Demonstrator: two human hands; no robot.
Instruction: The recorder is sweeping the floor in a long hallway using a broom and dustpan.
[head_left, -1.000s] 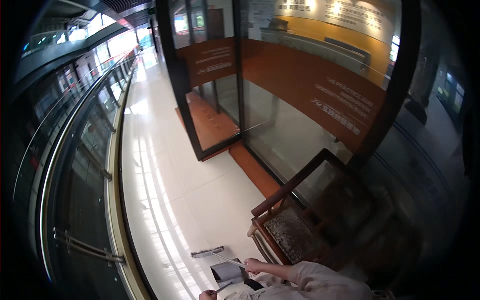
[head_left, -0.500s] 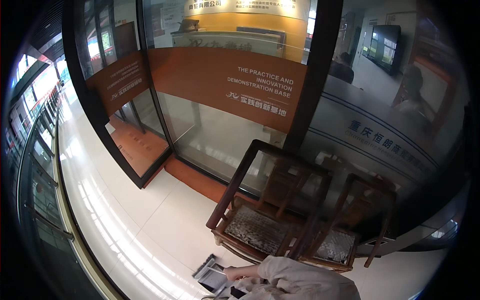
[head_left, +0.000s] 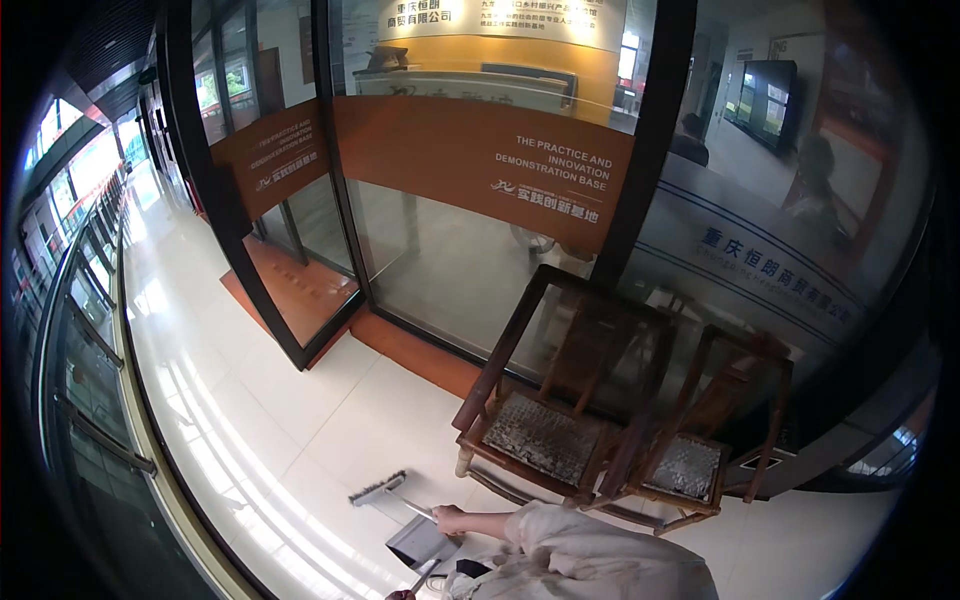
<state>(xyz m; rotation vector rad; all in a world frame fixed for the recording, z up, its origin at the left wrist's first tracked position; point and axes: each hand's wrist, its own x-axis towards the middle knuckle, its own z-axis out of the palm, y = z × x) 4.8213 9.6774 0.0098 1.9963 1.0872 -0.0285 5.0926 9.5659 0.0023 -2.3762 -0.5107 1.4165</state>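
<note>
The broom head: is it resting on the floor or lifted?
Resting: the broom head lies flat against the pale floor, its handle in the right hand.

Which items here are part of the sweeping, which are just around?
In use: broom, held by the right hand; grey dustpan, its handle by the left hand.
Just around: two wooden chairs, glass wall, railing.

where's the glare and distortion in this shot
Head view: daylight glare streaks the glossy white tiled floor; reflections veil the glass wall with the orange band; fisheye bends the dark door frames toward a black rim; the dark wooden chairs stay sharp.
</note>
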